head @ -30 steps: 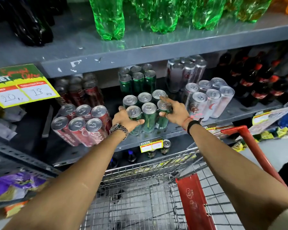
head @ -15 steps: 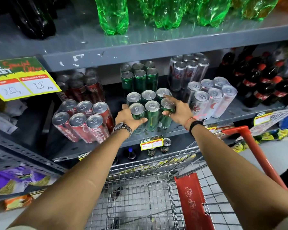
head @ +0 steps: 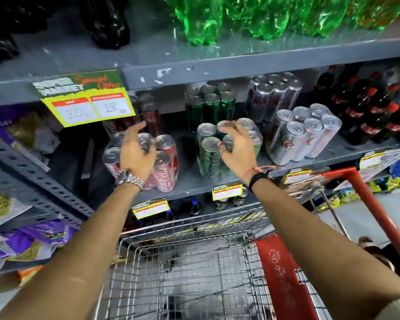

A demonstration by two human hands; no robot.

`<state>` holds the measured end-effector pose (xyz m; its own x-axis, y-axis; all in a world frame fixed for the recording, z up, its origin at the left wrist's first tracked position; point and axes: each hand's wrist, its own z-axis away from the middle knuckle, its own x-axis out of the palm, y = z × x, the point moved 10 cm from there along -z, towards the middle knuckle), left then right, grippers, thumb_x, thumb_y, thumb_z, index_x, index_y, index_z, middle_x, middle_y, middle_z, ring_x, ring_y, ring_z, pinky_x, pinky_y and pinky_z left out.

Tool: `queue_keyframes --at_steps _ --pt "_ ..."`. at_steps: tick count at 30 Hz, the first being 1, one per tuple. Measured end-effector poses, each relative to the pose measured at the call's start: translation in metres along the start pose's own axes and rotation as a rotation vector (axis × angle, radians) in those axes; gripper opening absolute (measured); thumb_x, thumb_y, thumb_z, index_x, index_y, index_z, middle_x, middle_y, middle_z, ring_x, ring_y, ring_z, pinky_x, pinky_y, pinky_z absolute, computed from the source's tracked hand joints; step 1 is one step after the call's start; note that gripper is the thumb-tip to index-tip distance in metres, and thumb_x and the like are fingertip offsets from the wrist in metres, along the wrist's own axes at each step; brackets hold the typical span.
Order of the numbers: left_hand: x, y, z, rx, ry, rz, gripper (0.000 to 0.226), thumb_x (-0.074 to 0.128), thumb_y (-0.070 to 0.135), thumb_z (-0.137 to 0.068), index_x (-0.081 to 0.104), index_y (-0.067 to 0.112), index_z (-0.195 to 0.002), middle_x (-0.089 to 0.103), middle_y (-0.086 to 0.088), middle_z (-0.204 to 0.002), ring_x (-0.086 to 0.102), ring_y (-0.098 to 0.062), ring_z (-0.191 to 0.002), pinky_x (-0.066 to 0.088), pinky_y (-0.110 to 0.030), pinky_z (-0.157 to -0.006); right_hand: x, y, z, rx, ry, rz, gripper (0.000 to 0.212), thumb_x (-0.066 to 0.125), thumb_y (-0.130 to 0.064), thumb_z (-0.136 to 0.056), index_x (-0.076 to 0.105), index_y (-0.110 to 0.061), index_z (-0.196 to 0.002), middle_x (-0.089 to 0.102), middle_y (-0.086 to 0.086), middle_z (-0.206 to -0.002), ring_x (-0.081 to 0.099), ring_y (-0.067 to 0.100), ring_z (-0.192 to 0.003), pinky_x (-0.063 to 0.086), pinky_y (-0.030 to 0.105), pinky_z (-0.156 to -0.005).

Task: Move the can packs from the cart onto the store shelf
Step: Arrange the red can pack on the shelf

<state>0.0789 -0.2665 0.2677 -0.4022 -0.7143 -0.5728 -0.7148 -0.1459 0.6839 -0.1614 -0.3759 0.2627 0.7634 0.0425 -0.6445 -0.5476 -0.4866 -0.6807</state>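
Wire mesh of the cart (head: 185, 273) fills the nearest part of the view, its basket showing only bare grid, with a red plastic flap (head: 284, 280) on its right side and a red handle bar (head: 376, 211) running up toward the shelf. Both forearms reach over the cart. The left wrist carries a metal watch (head: 131, 180); the right wrist carries a black band (head: 260, 179) and a thin red thread.

Beyond the cart's front rim stands the grey shelf (head: 194, 183), with small yellow and red price tags (head: 227, 192) clipped along its edge. On it, the left hand (head: 135, 153) lies over the red can pack (head: 164, 165), fingers spread loosely and thumb lifted toward the back; whether it actually grips the pack or only rests against it cannot be told through the blur. The right hand (head: 238, 146) sits on top of the green can pack (head: 209, 155), fingers curled down over the can tops, a ring on one finger; it touches the pack but its hold looks loose. Both packs stand on the shelf, near each other with a gap between. Just right of the green pack sits a silver can pack (head: 303, 137), tilted.

Farther back are more red, green and silver packs. Dark cola bottles (head: 367, 121) with red caps stand at the far right. A yellow sale sign (head: 88, 105) hangs from the upper shelf, where green bottles (head: 263, 17) stand.
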Motion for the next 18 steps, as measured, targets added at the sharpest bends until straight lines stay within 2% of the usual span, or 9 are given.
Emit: queue_keyframes --at_steps 3,5,7,9,11,13,14,16,18 --pt "-0.026 -0.060 -0.011 -0.191 -0.075 -0.131 0.045 0.053 0.018 -0.080 0.050 0.000 -0.122 0.056 -0.025 -0.124 0.053 -0.038 -0.115 0.043 -0.042 -0.099 0.037 -0.032 0.008 0.043 -0.098 -0.032 0.037 0.059 -0.005 -0.079 0.064 -0.006 -0.116 0.066 0.016 -0.116 0.062 0.030 -0.106 0.040 0.023 -0.091" --pt "-0.029 -0.098 -0.009 -0.357 -0.178 -0.129 0.047 0.055 0.021 -0.084 0.046 -0.002 -0.124 0.053 -0.027 -0.126 0.049 -0.038 -0.119 0.040 -0.042 -0.101 0.072 -0.038 0.015 0.131 -0.208 -0.012 0.038 0.063 -0.018 -0.082 0.062 -0.004 -0.118 0.068 0.018 -0.114 0.061 0.032 -0.107 0.039 0.024 -0.089" --pt "-0.025 -0.123 -0.005 -0.438 -0.308 -0.123 0.045 0.055 0.030 -0.087 0.053 -0.005 -0.116 0.057 -0.028 -0.120 0.051 -0.037 -0.117 0.035 -0.039 -0.101 0.108 -0.037 0.024 0.276 -0.337 -0.015 0.045 0.063 -0.035 -0.083 0.062 -0.005 -0.117 0.068 0.017 -0.117 0.061 0.031 -0.111 0.043 0.028 -0.092" --pt "-0.019 -0.138 0.002 -0.499 -0.430 -0.058 0.043 0.055 0.039 -0.086 0.063 0.001 -0.105 0.065 -0.021 -0.110 0.057 -0.032 -0.112 0.038 -0.034 -0.091 0.140 -0.036 0.034 0.418 -0.463 -0.073 0.046 0.059 -0.046 -0.083 0.067 -0.008 -0.109 0.070 0.015 -0.114 0.063 0.029 -0.110 0.047 0.032 -0.093" --pt "-0.013 -0.140 0.007 -0.517 -0.497 0.083 0.038 0.060 0.040 -0.083 0.064 0.009 -0.105 0.066 -0.012 -0.104 0.060 -0.027 -0.107 0.040 -0.027 -0.080 0.160 -0.038 0.038 0.502 -0.498 -0.176 0.043 0.061 -0.040 -0.083 0.068 -0.005 -0.107 0.071 0.014 -0.111 0.062 0.025 -0.109 0.047 0.039 -0.099" --pt "-0.010 -0.135 0.008 -0.447 -0.550 0.182 0.037 0.066 0.034 -0.080 0.063 0.009 -0.107 0.066 -0.009 -0.105 0.061 -0.023 -0.104 0.040 -0.024 -0.081 0.170 -0.039 0.037 0.545 -0.437 -0.269 0.036 0.063 -0.022 -0.084 0.065 0.003 -0.109 0.067 0.013 -0.106 0.056 0.017 -0.104 0.044 0.045 -0.105" --pt "-0.009 -0.133 0.010 -0.417 -0.580 0.191 0.041 0.069 0.032 -0.077 0.061 0.008 -0.110 0.066 -0.009 -0.108 0.061 -0.021 -0.104 0.041 -0.024 -0.083 0.172 -0.039 0.037 0.566 -0.400 -0.322 0.033 0.062 -0.013 -0.084 0.063 0.006 -0.111 0.065 0.014 -0.105 0.051 0.015 -0.102 0.044 0.043 -0.105" --pt "-0.012 -0.132 0.012 -0.403 -0.542 0.221 0.052 0.074 0.023 -0.074 0.054 0.004 -0.118 0.064 -0.013 -0.118 0.058 -0.023 -0.110 0.041 -0.024 -0.088 0.171 -0.040 0.039 0.595 -0.328 -0.416 0.029 0.060 -0.003 -0.085 0.061 0.009 -0.111 0.062 0.012 -0.102 0.048 0.014 -0.101 0.044 0.031 -0.094" --pt "-0.019 -0.133 0.012 -0.414 -0.460 0.257 0.057 0.075 0.013 -0.072 0.049 0.001 -0.121 0.061 -0.018 -0.123 0.056 -0.027 -0.114 0.038 -0.021 -0.087 0.165 -0.043 0.039 0.586 -0.267 -0.419 0.028 0.060 -0.007 -0.086 0.062 0.008 -0.110 0.060 0.008 -0.097 0.051 0.013 -0.098 0.041 0.024 -0.081"
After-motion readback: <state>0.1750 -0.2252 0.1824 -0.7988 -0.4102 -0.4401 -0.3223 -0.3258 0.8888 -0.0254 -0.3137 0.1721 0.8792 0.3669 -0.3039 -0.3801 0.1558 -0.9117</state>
